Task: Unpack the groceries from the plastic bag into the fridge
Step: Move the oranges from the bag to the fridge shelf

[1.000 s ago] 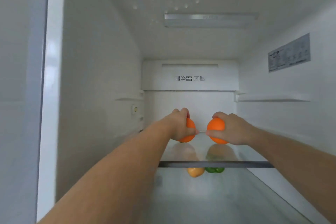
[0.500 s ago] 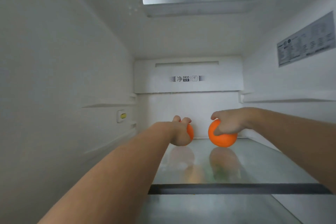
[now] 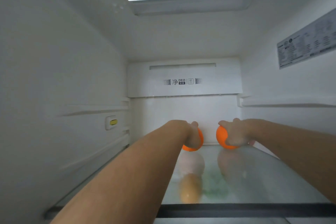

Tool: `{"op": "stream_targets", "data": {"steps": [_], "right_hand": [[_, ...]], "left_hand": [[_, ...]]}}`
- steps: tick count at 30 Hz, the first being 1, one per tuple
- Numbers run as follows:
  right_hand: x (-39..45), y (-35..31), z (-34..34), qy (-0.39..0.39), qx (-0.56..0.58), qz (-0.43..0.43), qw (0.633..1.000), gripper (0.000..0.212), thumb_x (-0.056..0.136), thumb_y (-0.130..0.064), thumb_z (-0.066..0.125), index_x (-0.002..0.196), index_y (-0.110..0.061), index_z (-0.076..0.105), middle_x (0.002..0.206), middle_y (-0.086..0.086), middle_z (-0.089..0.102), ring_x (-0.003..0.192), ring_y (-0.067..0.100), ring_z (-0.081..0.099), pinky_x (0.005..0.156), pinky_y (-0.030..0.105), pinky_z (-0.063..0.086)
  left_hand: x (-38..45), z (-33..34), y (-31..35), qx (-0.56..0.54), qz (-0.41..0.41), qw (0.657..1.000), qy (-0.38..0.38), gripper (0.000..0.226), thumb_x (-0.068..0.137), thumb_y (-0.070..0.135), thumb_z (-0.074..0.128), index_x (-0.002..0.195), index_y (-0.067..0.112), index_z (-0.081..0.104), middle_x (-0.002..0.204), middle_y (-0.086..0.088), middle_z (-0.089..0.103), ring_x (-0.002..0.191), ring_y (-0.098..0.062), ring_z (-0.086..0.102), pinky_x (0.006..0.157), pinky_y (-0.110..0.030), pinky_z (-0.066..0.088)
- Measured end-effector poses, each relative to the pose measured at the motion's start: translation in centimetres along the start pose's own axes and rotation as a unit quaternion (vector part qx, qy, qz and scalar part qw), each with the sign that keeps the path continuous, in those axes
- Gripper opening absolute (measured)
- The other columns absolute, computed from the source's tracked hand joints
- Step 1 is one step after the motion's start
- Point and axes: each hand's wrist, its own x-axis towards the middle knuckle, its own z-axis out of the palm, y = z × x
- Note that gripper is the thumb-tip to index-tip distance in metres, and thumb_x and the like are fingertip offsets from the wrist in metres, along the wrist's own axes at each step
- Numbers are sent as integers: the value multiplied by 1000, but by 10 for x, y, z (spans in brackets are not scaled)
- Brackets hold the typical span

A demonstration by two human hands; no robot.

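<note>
L grip point(image 3: 190, 135) curled on left orange point(image 3: 199, 139), R grip point(image 3: 236, 132) on right orange point(image 3: 222, 137); both resting on glass shelf point(image 3: 272, 178) at fridge back.

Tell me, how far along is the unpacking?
Looks done: a yellowish item and something green show blurred through the glass shelf, seemingly already stored below. In hand: the left hand grips one orange, the right hand grips another orange, both low at the shelf's back. Left: letting go; the bag is out of sight.
</note>
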Motion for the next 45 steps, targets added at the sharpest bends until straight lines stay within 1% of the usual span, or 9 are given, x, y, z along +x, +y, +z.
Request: {"op": "stream_targets", "data": {"steps": [2, 4, 13, 18, 22, 27, 35, 42, 45], "right_hand": [[0, 9, 2, 15, 14, 1, 1000, 67, 93, -27, 50, 149, -23, 15, 141, 16, 34, 107, 35, 55, 55, 25, 39], [0, 12, 8, 37, 27, 9, 999, 67, 91, -25, 55, 146, -24, 18, 134, 15, 33, 103, 36, 56, 67, 31, 44], [-6, 11, 15, 90, 45, 9, 995, 80, 81, -30, 63, 145, -21, 16, 132, 11, 35, 119, 36, 47, 85, 39, 44], [-28, 9, -3, 155, 56, -22, 986, 78, 87, -45, 54, 149, -19, 14, 149, 10, 21, 136, 34, 23, 100, 46, 39], [-48, 2, -11, 178, 55, -30, 982, 66, 86, -41, 55, 142, -19, 28, 144, 9, 27, 133, 32, 28, 96, 45, 42], [-98, -5, -20, 107, 4, -22, 994, 65, 86, -48, 54, 141, -21, 32, 140, 9, 31, 130, 33, 32, 99, 45, 40], [-219, -38, -25, 98, 7, 53, 994, 70, 84, -44, 58, 143, -22, 29, 138, 10, 34, 125, 32, 38, 103, 46, 40], [-320, -69, -18, 89, 118, 143, 979, 70, 84, -44, 61, 144, -24, 29, 136, 9, 35, 121, 30, 45, 101, 41, 43], [-375, -63, -17, 110, 87, 181, 973, 67, 84, -43, 59, 142, -26, 31, 136, 4, 34, 120, 27, 43, 97, 42, 45]], "left_hand": [[4, 1, 11, -20, 19, 1000, 3, 76, 95, 38, 50, 154, 23, 5, 152, -15, 28, 127, -38, 46, 98, -44, 38], [7, 4, 23, -36, 43, 998, 12, 78, 96, 41, 48, 155, 25, -1, 158, -12, 18, 137, -38, 35, 108, -47, 33], [8, 0, 35, -54, 52, 997, 23, 90, 91, 45, 54, 152, 37, -11, 163, -4, -12, 145, -35, 24, 115, -49, 27], [-13, -11, 21, -82, 78, 991, 68, 85, 91, 37, 53, 154, 34, -4, 163, -4, 0, 140, -34, 33, 111, -48, 33], [-41, -18, 13, -82, 57, 987, 129, 71, 94, 24, 45, 154, 30, 8, 159, -5, 16, 141, -34, 25, 112, -48, 30], [-88, -15, 17, -99, 59, 981, 156, 59, 94, 20, 43, 150, 24, 25, 152, -5, 30, 139, -32, 24, 105, -45, 30], [-176, -1, 5, -173, 179, 948, 197, 56, 91, 30, 47, 146, 29, 34, 144, -4, 41, 132, -30, 35, 103, -42, 36], [-246, 31, 9, -291, 332, 872, 210, 60, 77, 37, 53, 136, 35, 43, 136, 4, 48, 126, -21, 44, 102, -43, 42], [-277, 39, 16, -276, 377, 870, 161, 64, 84, 32, 61, 143, 34, 35, 143, 7, 42, 128, -18, 45, 97, -25, 34]]}}
